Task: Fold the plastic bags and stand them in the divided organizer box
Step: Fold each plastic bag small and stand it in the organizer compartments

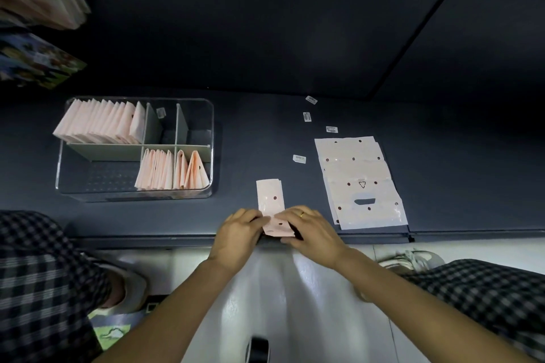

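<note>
On dark table (265, 127), left hand (236, 230) and right hand (312, 230) pinch pink bag (269, 197).

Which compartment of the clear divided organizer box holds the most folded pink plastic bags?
The back-left compartment: its row of folded pink plastic bags is longest. The front compartments hold fewer; the other back ones hold none.

My hands (277, 224) cover the near end of the bag (269, 197). Labels (308, 116) at one o'clock are too small to read.
</note>
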Action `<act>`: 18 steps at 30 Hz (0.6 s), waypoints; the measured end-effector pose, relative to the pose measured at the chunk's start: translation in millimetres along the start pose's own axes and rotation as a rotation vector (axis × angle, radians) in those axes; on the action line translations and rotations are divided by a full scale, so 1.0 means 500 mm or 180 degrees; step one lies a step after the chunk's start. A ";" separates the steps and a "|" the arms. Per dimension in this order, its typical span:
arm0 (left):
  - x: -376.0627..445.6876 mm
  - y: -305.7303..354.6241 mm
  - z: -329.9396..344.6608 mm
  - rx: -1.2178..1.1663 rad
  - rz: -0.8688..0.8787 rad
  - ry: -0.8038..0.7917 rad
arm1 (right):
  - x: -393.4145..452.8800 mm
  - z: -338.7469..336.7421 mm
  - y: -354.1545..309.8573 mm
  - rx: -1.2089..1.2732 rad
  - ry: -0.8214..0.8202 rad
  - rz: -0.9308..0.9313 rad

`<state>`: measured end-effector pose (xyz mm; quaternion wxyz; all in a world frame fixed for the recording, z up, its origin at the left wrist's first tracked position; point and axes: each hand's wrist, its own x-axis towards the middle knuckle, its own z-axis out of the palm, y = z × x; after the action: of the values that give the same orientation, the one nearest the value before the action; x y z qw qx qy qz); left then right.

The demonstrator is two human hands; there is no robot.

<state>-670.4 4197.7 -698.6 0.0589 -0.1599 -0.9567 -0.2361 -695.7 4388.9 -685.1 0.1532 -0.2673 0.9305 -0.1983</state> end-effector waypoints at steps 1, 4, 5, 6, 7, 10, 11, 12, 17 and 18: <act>-0.001 -0.003 0.002 -0.0135 -0.0031 0.0008 | 0.007 -0.001 0.004 0.0103 0.0120 0.0073; 0.005 -0.008 0.004 -0.0561 -0.0539 -0.0264 | 0.030 -0.001 0.001 0.0740 0.0469 0.0503; 0.009 -0.010 0.009 -0.0685 -0.0859 -0.0311 | 0.038 -0.001 -0.001 0.0991 0.0538 0.0741; 0.015 -0.011 0.014 -0.0785 -0.1155 -0.0263 | 0.046 -0.003 -0.004 0.1242 0.0582 0.1008; 0.020 -0.012 0.020 -0.0849 -0.1419 -0.0192 | 0.055 -0.005 -0.007 0.1476 0.0596 0.1251; 0.034 -0.014 0.027 -0.0846 -0.1928 -0.0123 | 0.084 -0.011 -0.010 0.1675 0.0462 0.1723; 0.037 -0.015 0.028 -0.0794 -0.2006 -0.0155 | 0.093 -0.014 -0.011 0.1573 0.0375 0.1830; 0.039 -0.016 0.029 -0.0736 -0.2060 -0.0182 | 0.101 -0.017 -0.012 0.1475 0.0294 0.1915; 0.052 0.001 0.020 -0.0341 -0.2112 -0.0236 | 0.122 -0.028 -0.009 0.1473 0.0037 0.2192; 0.050 0.006 0.016 -0.0220 -0.1958 -0.0125 | 0.124 -0.028 -0.010 0.1458 0.0018 0.2240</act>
<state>-693.4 4210.9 -699.6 -0.0393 0.1307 -0.9525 -0.2722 -749.2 4354.5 -681.8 0.2645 0.1083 0.8973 -0.3364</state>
